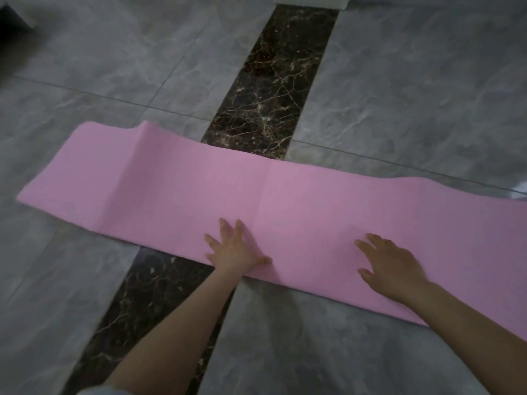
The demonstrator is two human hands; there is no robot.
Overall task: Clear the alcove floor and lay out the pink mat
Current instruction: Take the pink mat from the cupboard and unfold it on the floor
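Note:
A long pink mat (pixel 285 195) lies unrolled across the grey tiled floor, running from the left out past the right edge of the view. A raised crease crosses it near its left end, and the far edge there is slightly lifted. My left hand (pixel 235 248) presses flat on the mat close to its near edge, fingers spread. My right hand (pixel 392 266) also rests flat on the mat, further right, with its fingers straight.
A dark brown marble strip (pixel 273 89) runs through the floor from far to near and passes under the mat. Grey marble tiles (pixel 114 67) lie all around. A white object (pixel 310 1) sits at the top edge, and a dark shape (pixel 11 21) fills the top left corner.

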